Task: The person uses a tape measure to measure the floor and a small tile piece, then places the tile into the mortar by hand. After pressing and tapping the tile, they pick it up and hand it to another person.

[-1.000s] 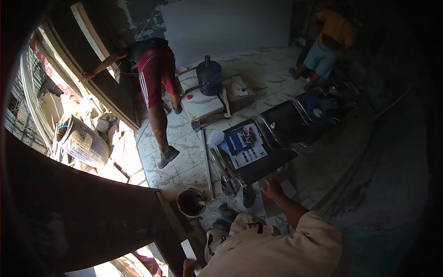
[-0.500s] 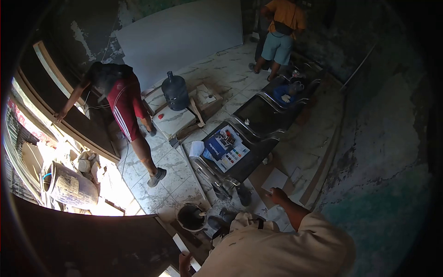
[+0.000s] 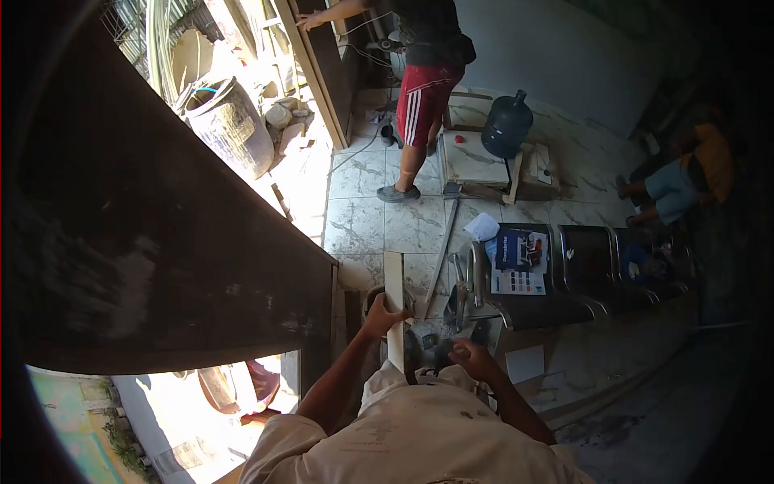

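My left hand (image 3: 384, 317) grips a long, narrow, pale strip of board (image 3: 393, 278), which stands roughly upright in front of my body. The thumb lies across its face. Behind the strip, a dark bucket (image 3: 374, 300) is partly hidden on the floor. My right hand (image 3: 474, 359) is in front of my waist with its fingers curled. Whatever it may hold is too dark to make out. To the right of that hand, a white rectangular sheet (image 3: 526, 364) lies on a brown board.
Black metal linked seats (image 3: 580, 274) stand ahead right, bearing a printed brochure (image 3: 520, 250). A blue water jug (image 3: 507, 125) sits on a low white-topped piece. One person in red shorts (image 3: 423, 89) touches a door frame; another in an orange top (image 3: 709, 161) is far right.
My view has swung left. My left hand has brought the strip up in front of me. My right hand has drawn back from beside the white sheet, its fingers now curled.
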`<state>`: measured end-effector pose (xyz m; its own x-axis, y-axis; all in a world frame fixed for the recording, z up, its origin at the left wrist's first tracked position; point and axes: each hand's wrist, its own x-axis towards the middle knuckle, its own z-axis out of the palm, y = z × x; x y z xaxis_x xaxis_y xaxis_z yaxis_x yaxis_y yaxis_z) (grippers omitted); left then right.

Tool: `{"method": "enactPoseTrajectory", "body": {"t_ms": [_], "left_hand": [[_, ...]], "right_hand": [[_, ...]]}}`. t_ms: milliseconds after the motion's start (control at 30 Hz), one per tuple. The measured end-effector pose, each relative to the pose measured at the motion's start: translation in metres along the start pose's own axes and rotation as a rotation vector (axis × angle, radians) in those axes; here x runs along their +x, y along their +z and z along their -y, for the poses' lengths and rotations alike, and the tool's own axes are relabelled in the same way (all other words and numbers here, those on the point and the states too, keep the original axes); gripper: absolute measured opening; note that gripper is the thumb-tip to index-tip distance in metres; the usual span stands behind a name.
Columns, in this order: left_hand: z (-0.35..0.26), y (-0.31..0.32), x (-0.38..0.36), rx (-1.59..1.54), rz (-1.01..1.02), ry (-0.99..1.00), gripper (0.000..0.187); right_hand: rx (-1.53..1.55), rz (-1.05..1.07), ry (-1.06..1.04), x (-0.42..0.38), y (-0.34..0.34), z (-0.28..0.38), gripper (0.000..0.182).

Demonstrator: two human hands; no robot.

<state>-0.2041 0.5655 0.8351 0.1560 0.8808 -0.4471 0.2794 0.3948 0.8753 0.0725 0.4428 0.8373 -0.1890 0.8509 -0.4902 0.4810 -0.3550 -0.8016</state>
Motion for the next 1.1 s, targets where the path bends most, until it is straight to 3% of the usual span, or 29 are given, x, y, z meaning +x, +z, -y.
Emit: {"method": "enactPoseTrajectory", "body": {"t_ms": [133,233,300,333,400,567,633,700,767,833,867,900,967,1067,1100], "left_hand": [[-0.044,0.026,0.005,-0.029,-0.214,-0.046,0.081],[-0.062,0.037,0.01,-0.053,-0.367,-0.148,0.083],[-0.075,0.039,0.011,-0.014,-0.512,-0.155,0.087],[-0.08,0.039,0.012,-0.025,-0.526,-0.158,0.087],[-0.088,0.034,0.011,0.13,-0.608,-0.144,0.087],[-0.092,-0.007,0.005,-0.069,-0.61,-0.002,0.092],[-0.079,-0.038,-0.006,0.204,-0.785,0.065,0.092],[-0.083,-0.081,-0.043,0.222,-1.013,0.148,0.086],[-0.09,-0.131,-0.09,0.426,-1.369,0.133,0.075],[-0.103,-0.179,-0.145,0.548,-1.8,0.203,0.071],[-0.1,-0.211,-0.172,0.707,-1.974,0.375,0.073],[-0.104,-0.232,-0.201,0.819,-2.109,0.244,0.08],[-0.097,-0.279,-0.238,0.88,-2.328,0.438,0.089],[-0.083,-0.324,-0.248,0.845,-2.287,0.34,0.097],[-0.092,-0.327,-0.239,0.59,-2.241,0.254,0.102]], "right_hand": [[-0.022,0.177,-0.119,0.031,0.013,0.042,0.068],[-0.019,0.197,-0.063,0.046,0.021,0.07,0.061],[-0.212,0.035,-0.152,0.055,0.025,0.082,0.043],[-0.161,-0.015,-0.219,0.06,0.027,0.084,0.036],[-0.111,-0.066,-0.239,0.069,0.032,0.094,0.036],[0.143,-0.085,-0.388,0.107,0.044,0.101,0.036],[0.175,-0.039,-0.372,0.129,0.044,0.108,0.036],[0.213,0.005,-0.342,0.155,0.046,0.112,0.037],[0.311,0.154,-0.171,0.185,0.046,0.115,0.037],[0.424,0.197,-0.16,0.198,0.043,0.14,0.036],[0.466,0.238,-0.151,0.205,0.042,0.155,0.036],[0.507,0.279,-0.138,0.211,0.041,0.166,0.036],[0.48,0.298,-0.154,0.239,0.046,0.173,0.037],[0.515,0.361,-0.06,0.265,0.057,0.186,0.04],[0.507,0.365,-0.07,0.264,0.059,0.196,0.04]]}}
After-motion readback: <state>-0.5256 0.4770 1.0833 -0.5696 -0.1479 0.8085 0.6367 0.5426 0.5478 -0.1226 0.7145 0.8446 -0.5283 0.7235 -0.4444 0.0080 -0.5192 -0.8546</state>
